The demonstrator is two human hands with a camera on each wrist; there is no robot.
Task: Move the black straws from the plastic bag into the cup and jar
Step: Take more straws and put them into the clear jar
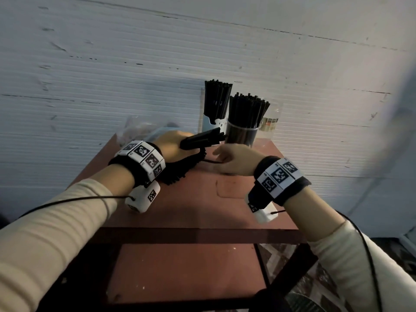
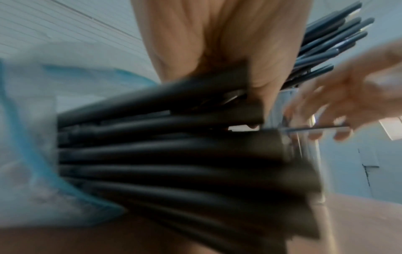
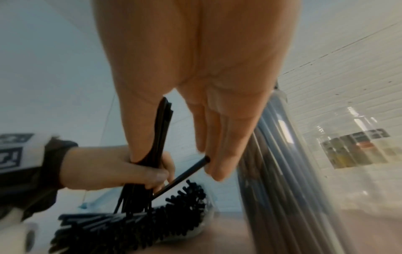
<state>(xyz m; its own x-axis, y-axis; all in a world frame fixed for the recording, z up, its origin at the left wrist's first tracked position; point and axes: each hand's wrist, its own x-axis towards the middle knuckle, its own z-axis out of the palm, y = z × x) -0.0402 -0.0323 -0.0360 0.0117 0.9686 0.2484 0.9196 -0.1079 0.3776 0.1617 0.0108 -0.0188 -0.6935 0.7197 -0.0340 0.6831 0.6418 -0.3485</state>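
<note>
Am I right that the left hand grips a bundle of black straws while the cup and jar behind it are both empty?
Not quite. The left hand does grip a bundle of black straws, but the cup and jar are not empty: the head view shows both already packed with upright black straws.

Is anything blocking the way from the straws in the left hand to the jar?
Nothing visible does. The left hand grips a bundle of straws whose tips point at the jar; the right hand sits lower, beside that path.
</note>
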